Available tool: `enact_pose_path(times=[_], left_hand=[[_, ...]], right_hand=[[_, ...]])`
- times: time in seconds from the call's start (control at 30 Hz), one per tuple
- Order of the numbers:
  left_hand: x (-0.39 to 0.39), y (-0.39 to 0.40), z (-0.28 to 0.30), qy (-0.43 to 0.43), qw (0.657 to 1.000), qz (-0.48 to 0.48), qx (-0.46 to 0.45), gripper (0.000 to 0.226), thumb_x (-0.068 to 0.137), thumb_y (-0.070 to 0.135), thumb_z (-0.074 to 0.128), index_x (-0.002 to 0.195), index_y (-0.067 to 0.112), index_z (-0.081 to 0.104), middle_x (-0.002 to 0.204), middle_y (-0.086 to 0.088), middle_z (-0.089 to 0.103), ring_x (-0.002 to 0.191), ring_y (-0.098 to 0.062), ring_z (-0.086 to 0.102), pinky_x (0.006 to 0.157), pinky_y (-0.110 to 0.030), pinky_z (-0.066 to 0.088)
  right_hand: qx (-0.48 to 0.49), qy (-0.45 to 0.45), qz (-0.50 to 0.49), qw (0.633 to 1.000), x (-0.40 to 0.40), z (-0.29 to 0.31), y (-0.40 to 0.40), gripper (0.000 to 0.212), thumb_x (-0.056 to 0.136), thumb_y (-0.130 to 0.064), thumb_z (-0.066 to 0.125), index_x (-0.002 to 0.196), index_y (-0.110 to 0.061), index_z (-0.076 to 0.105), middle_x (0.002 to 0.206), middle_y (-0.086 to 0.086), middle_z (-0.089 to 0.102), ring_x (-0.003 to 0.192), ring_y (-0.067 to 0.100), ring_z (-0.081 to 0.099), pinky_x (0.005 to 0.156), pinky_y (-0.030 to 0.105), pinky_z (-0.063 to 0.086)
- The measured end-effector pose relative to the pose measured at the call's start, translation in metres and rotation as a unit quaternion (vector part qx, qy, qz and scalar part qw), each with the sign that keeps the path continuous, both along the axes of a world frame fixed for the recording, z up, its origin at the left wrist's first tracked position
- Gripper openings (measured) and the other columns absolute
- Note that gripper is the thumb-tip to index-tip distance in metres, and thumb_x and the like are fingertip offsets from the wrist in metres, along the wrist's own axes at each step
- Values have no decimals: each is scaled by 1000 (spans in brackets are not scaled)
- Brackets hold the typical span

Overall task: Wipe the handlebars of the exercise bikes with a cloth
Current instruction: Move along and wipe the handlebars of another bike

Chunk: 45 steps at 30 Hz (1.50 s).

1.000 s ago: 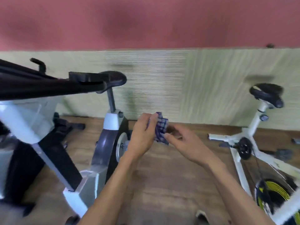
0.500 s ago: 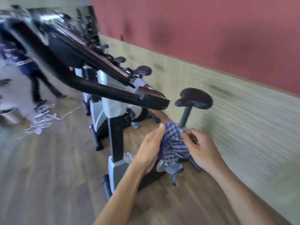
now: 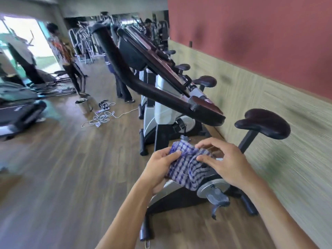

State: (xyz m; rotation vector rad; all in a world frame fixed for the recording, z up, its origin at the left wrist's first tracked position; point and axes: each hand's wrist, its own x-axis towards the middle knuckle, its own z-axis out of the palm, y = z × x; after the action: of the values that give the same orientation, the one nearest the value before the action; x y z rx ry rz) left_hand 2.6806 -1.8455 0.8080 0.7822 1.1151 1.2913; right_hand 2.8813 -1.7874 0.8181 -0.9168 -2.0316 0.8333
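Both hands are busy readying the cloth (image 3: 186, 168) at 6 o'clock: left hand (image 3: 158, 169) pinches one edge, right hand (image 3: 224, 162) grips the other. Handlebar (image 3: 154, 90) waits untouched at 12 o'clock; next, reach up and wipe it.

Far bikes (image 3: 161, 51) and figures (image 3: 68, 56) blurred; cloth (image 3: 188, 168) partly under fingers (image 3: 206, 159).

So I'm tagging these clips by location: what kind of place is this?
Most likely a gym. A row of exercise bikes stands along the wall, each with a dark saddle and long handlebars, and what looks like a treadmill sits across the wooden floor.
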Motion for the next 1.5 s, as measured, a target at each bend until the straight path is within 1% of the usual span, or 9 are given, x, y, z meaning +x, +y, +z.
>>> enact_pose_path(times=[0.23, 0.37, 0.47, 0.6, 0.77, 0.97, 1.13, 1.33, 1.5], left_hand=[[7, -3, 3, -66, 996, 57, -34, 27, 101, 8, 55, 120, -8, 66, 117, -31, 70, 91, -32, 73, 89, -45, 59], [25, -2, 2, -83, 992, 85, -46, 27, 102, 9, 55, 119, -7, 66, 115, -29, 71, 89, -30, 74, 82, -41, 62], [44, 1, 1, -39, 991, 111, -57, 23, 102, 9, 56, 115, -6, 67, 109, -26, 74, 81, -26, 74, 76, -38, 62], [69, 6, 4, 24, 988, 140, -64, 22, 103, 9, 55, 114, -5, 68, 105, -27, 74, 76, -25, 74, 63, -32, 62], [97, 2, 10, 60, 990, 121, -33, 29, 104, 19, 54, 117, -3, 68, 117, -30, 69, 93, -34, 67, 69, -33, 54], [120, -5, 15, 54, 995, 81, -5, 44, 102, 42, 56, 117, 3, 71, 113, -22, 73, 101, -29, 71, 83, -35, 57], [133, -6, 5, 167, 983, 74, 3, 45, 80, 6, 84, 119, 6, 64, 111, -16, 75, 105, -31, 73, 95, -43, 58], [142, -6, 1, 122, 990, 71, 17, 51, 82, -18, 54, 129, 2, 58, 100, -10, 73, 90, -18, 72, 76, -28, 59], [142, -6, 0, 109, 993, 32, 29, 66, 75, -11, 61, 138, 10, 51, 128, -25, 64, 117, -40, 65, 101, -55, 52]], right_hand=[[84, 67, 68, 992, 4, -3, 11, 44, 77, -31, 81, 120, -23, 71, 108, -9, 71, 99, 10, 71, 89, 26, 58], [110, 3, 137, 984, 21, 4, 29, 51, 78, -28, 86, 126, -26, 69, 113, -15, 69, 107, 13, 66, 94, 33, 54], [177, -23, 155, 972, 35, 8, 41, 47, 79, -11, 86, 122, -24, 71, 107, -22, 65, 106, 10, 61, 92, 33, 52], [259, 15, 216, 941, 51, 11, 50, 20, 88, -11, 76, 107, -18, 78, 111, -7, 68, 101, 20, 63, 82, 35, 56], [104, 15, 230, 968, 56, 15, 53, 8, 85, -20, 76, 90, -20, 70, 134, -9, 55, 115, 14, 62, 93, 35, 55], [53, -103, 234, 965, 55, 18, 61, 20, 74, -32, 71, 72, -22, 54, 103, -8, 61, 91, 10, 62, 84, 38, 52], [-53, -118, 229, 965, 64, 18, 67, 25, 78, -30, 85, 78, -17, 63, 78, 3, 72, 69, 15, 64, 77, 46, 54], [-107, -122, 216, 963, 78, 12, 80, 45, 69, -58, 85, 96, -29, 62, 92, -2, 75, 85, 17, 73, 86, 46, 59], [-81, -164, 226, 957, 88, 6, 86, 40, 84, -62, 72, 87, -21, 72, 83, 3, 76, 80, 24, 72, 81, 52, 57]])
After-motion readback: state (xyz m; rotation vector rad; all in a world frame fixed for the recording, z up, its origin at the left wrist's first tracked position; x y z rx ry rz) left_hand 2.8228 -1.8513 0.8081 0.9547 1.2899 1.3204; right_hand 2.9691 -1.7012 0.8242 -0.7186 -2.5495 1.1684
